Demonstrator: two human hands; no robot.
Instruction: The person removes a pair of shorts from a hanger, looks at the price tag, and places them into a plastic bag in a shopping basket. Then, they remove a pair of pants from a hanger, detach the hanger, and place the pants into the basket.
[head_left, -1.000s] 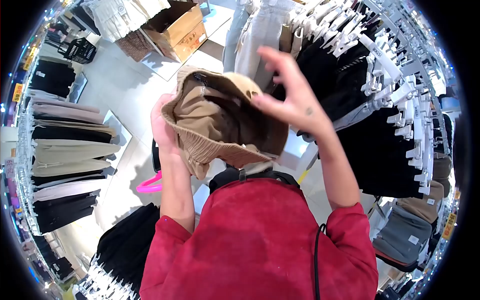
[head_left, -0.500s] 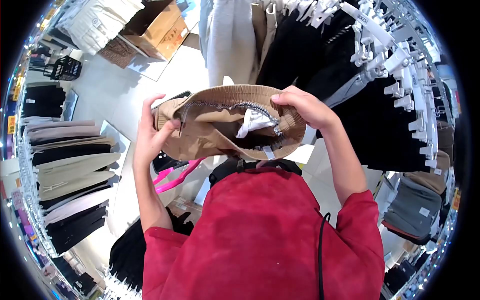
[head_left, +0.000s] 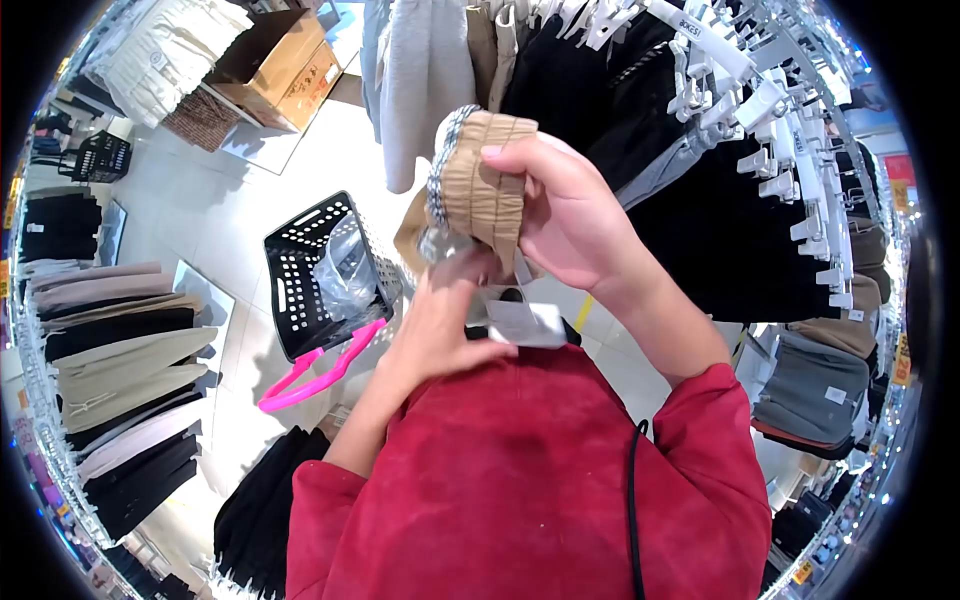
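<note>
The tan trousers (head_left: pixel 485 185) hang from my right hand (head_left: pixel 572 205), which is closed on their gathered elastic waistband. A black-and-white drawstring (head_left: pixel 438 180) runs along the edge of that waistband. Below it, my left hand (head_left: pixel 425 325) reaches up to the cloth with its thumb stretched away from the fingers. Those fingertips are blurred against the fabric. White paper tags (head_left: pixel 525 325) dangle beneath the waistband, close to the left thumb and my red shirt. Most of the trousers' body is hidden behind my hands.
On the floor at left stands a black basket (head_left: pixel 285 290) with pink handles (head_left: pixel 325 370) and clear plastic inside. Black trousers (head_left: pixel 740 230) on white clip hangers (head_left: pixel 770 110) fill the right. Folded trousers (head_left: pixel 130 350) line the left; a cardboard box (head_left: pixel 285 75) is behind.
The waistband, earlier stretched wide between both hands, is now bunched in my right hand. My left hand has let go of its side and moved right and inward. The basket has come into view.
</note>
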